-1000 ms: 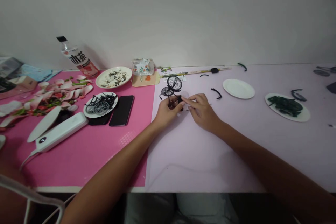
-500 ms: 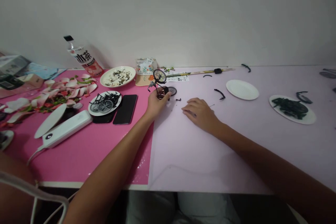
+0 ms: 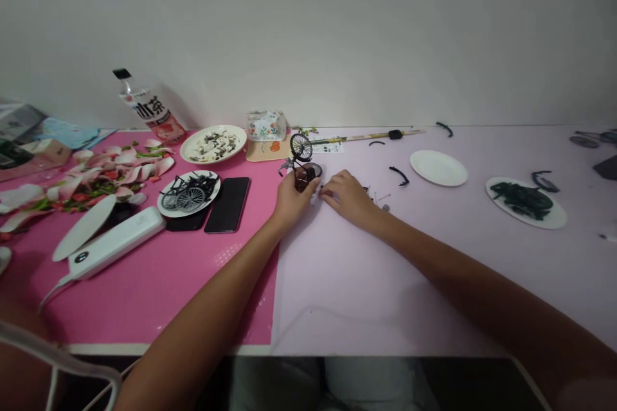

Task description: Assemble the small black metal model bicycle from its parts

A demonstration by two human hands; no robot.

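My left hand (image 3: pixel 294 199) is closed around a miniature toy bicycle (image 3: pixel 301 148), whose spoked front wheel points up. The fingers partly hide its frame and the other wheel. Close beside it, my right hand (image 3: pixel 351 198) pinches a small black part (image 3: pixel 321 187) between its fingertips, just right of the left thumb. What kind of part it is cannot be made out. Thin small parts (image 3: pixel 383 197) lie on the table beyond the right hand, partly covered by it. A curved black piece (image 3: pixel 399 176) rests behind them.
Left on the pink mat (image 3: pixel 193 295) are a plate of bicycle parts (image 3: pixel 166 207), a phone (image 3: pixel 227 205), a white power bank (image 3: pixel 118 241), petals (image 3: pixel 123 173), a plate of white bits (image 3: pixel 186 153) and a bottle (image 3: pixel 157 115). Right stand a white plate (image 3: pixel 438 167) and a plate of dark pieces (image 3: pixel 556 217).
My right hand has moved left to the bicycle, and the small black part that lay on the table is now at its fingertips. My left hand and the bicycle have shifted slightly right.
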